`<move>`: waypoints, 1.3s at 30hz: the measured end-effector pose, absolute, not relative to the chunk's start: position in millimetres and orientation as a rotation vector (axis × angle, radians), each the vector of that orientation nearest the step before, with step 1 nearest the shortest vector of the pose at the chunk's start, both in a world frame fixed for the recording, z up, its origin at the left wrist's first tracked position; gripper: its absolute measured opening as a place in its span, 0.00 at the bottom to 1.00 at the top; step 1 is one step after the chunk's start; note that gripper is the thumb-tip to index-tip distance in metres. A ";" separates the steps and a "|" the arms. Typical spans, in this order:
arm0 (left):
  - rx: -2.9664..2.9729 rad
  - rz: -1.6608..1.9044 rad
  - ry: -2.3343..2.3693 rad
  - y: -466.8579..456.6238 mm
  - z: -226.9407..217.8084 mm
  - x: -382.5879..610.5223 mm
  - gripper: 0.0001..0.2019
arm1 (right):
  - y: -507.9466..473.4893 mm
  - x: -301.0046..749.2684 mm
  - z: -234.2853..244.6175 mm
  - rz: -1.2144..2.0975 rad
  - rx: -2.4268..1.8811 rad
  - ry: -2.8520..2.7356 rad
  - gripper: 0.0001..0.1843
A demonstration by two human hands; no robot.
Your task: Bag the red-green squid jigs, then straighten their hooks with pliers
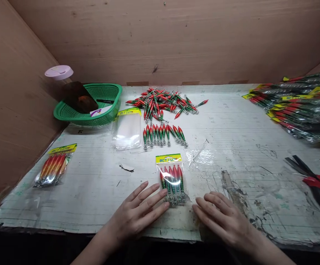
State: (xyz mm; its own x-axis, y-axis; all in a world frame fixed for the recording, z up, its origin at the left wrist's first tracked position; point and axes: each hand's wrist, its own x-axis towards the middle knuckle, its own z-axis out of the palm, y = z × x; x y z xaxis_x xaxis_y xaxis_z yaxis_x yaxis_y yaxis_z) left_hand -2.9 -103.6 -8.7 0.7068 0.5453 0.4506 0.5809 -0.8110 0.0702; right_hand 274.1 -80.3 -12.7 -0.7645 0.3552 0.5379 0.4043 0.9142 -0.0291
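**Left hand [136, 213] at the packet's [186, 173] edge, right hand [226, 219] apart**

Nearest the camera, 2 bare hands rest palm down along the bottom of the frame. The left, lower left of centre, has its fingers spread, tips meeting the packet's lower left edge; whether they press I cannot tell. The right, lower right of centre, has fingers loosely bent and close together, holding nothing visible.

The clear packet lies at lower centre, its long axis running up and down the frame, yellow header [168, 159] uppermost, 5 lures [170, 177] inside with hooks lowermost. It lies up and right of the left fingertips, the nearer set; up and left of the right's.
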 end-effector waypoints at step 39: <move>-2.347 -1.219 -2.231 -131.2 -29.9 55.3 0.09 | -97.0 236.6 -28.7 0.612 -1.291 -1.965 0.10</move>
